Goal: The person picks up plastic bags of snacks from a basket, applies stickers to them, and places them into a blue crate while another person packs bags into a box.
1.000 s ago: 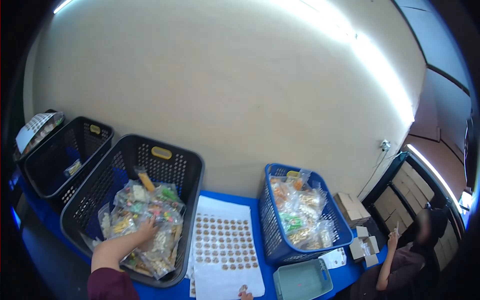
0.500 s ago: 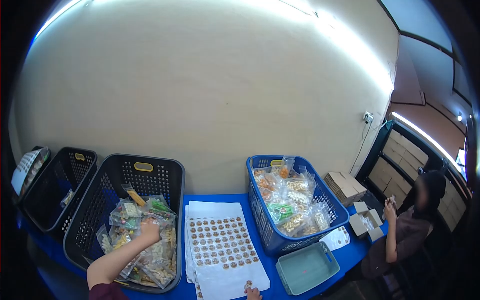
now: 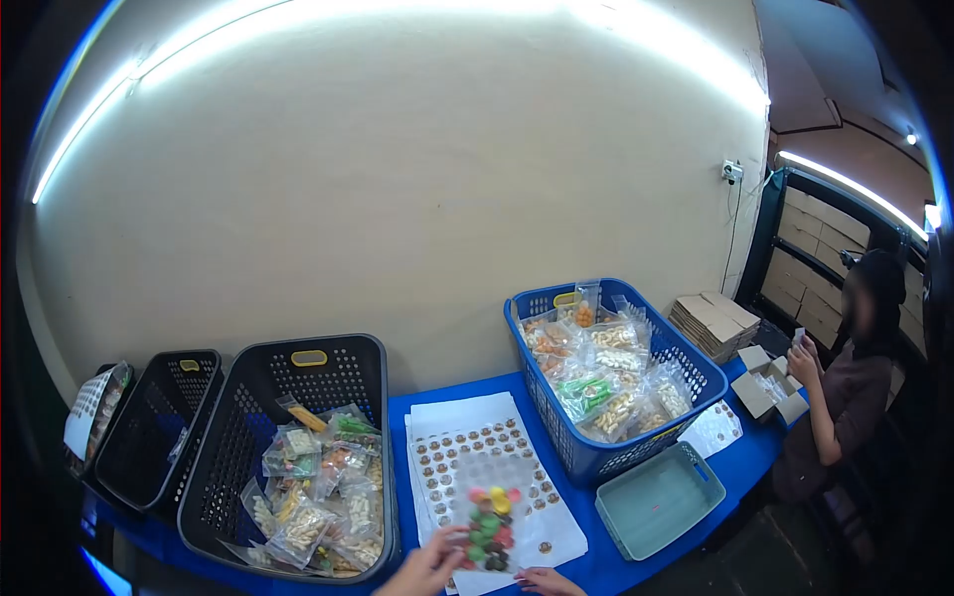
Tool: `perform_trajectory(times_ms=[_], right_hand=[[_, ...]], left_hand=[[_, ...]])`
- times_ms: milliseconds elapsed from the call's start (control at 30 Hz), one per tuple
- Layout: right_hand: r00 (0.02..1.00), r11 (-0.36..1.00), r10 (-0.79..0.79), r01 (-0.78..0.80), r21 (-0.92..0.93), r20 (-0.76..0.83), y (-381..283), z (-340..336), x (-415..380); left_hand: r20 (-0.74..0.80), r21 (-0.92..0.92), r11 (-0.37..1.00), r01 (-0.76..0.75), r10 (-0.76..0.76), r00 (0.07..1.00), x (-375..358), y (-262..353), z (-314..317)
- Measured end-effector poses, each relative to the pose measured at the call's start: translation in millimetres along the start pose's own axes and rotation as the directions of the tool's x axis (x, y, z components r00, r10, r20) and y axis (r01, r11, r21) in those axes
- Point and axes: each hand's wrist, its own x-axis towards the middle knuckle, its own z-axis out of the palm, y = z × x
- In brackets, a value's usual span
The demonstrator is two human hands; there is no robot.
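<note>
My left hand (image 3: 430,566) grips the left edge of a clear plastic bag of colourful sweets or snacks (image 3: 487,531), with red, yellow, green and dark pieces inside. The bag is over a white sheet of round brown stickers (image 3: 542,487) and hides part of its rows. My right hand (image 3: 550,582) is at the bottom edge, its fingers together by the bag's lower right corner; what they hold, if anything, cannot be made out. A single round sticker (image 3: 545,546) lies on the sheet just above that hand.
Left stands a black basket (image 3: 214,477) of bagged snacks, with smaller black baskets (image 3: 149,427) beyond. A blue basket (image 3: 646,452) of bags and a green tray (image 3: 661,502) are at right. Another person (image 3: 845,397) works by an open carton (image 3: 770,387) and stacked cardboard (image 3: 711,323).
My left hand has come out of the black basket to above the sticker sheet, bringing the colourful bag. My right hand stays near the sheet's lower edge. The camera view has shifted.
</note>
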Motion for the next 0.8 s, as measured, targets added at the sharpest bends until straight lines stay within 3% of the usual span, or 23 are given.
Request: perform_trajectory(times_ms=[33, 67, 100, 167, 233, 333, 400, 433, 533, 633, 733, 767, 800], right_hand=[[0.999, 0.971, 0.023, -0.029, 0.238, 0.027, -42.8, 18.3, -31.9], [0.998, 0.884, 0.039, -0.061, 0.463, 0.057, -61.1, 25.2, -46.6], [0.967, 0.938, -0.013, -0.077, 0.339, 0.254, -7.5, -8.1, 2.7], [0.997, 0.996, -0.078, 0.078, 0.048, 0.009, -9.4, -18.9, 3.1], [0.943, 0.954, -0.234, 0.176, -0.241, -0.236, -29.6, -11.8, -15.2], [0.93, 0.979, -0.173, 0.198, 0.047, -0.324, -31.8, -23.0, -24.7], [0.709, 0.862, -0.49, 0.304, -0.406, -0.508, -32.2, -20.5, -28.2], [0.562, 0.736, -0.648, 0.286, -0.614, -0.514, -30.8, -18.4, -28.4], [0.404, 0.596, -0.776, 0.214, -0.774, -0.485, -21.7, -21.6, -15.2], [0.526, 0.392, -0.826, 0.279, -0.877, -0.202, 5.4, -34.6, 8.7], [0.896, 0.599, -0.414, 0.133, -0.79, -0.163, 48.9, -37.9, 36.1], [0.917, 0.696, -0.361, 0.146, -0.703, -0.167, 67.6, -35.8, 44.7], [0.921, 0.683, -0.358, 0.147, -0.715, -0.153, 70.3, -27.3, 40.1]], left_hand=[[0.013, 0.086, 0.996, 0.021, -0.023, 1.0, 3.6, -17.2, 15.0], [-0.089, -0.038, 0.998, -0.042, 0.039, 0.995, 4.5, -46.3, 33.8], [-0.115, 0.017, 1.0, -0.018, 0.02, 0.993, 7.5, -74.0, 44.0], [-0.161, 0.047, 0.998, 0.03, -0.022, 0.987, 8.6, -90.7, 55.9], [-0.199, 0.0, 0.997, 0.078, -0.077, 0.977, 1.4, -91.9, 63.1], [-0.231, 0.144, 0.976, 0.166, -0.13, 0.964, -3.1, -91.3, 58.0], [-0.244, 0.084, 0.989, 0.123, -0.099, 0.965, -7.0, -94.5, 52.0], [-0.244, 0.074, 0.991, 0.11, -0.089, 0.966, -8.0, -101.4, 47.7], [-0.257, 0.121, 0.985, 0.119, -0.085, 0.963, -11.2, -111.5, 36.9], [-0.292, 0.113, 0.982, 0.151, -0.113, 0.95, -20.2, -110.6, 36.4], [-0.324, 0.107, 0.975, 0.196, -0.152, 0.934, -27.0, -109.6, 41.2], [-0.34, 0.076, 0.975, 0.207, -0.17, 0.925, -28.8, -109.9, 44.8], [-0.36, 0.039, 0.976, 0.215, -0.187, 0.914, -30.7, -111.3, 47.6]])
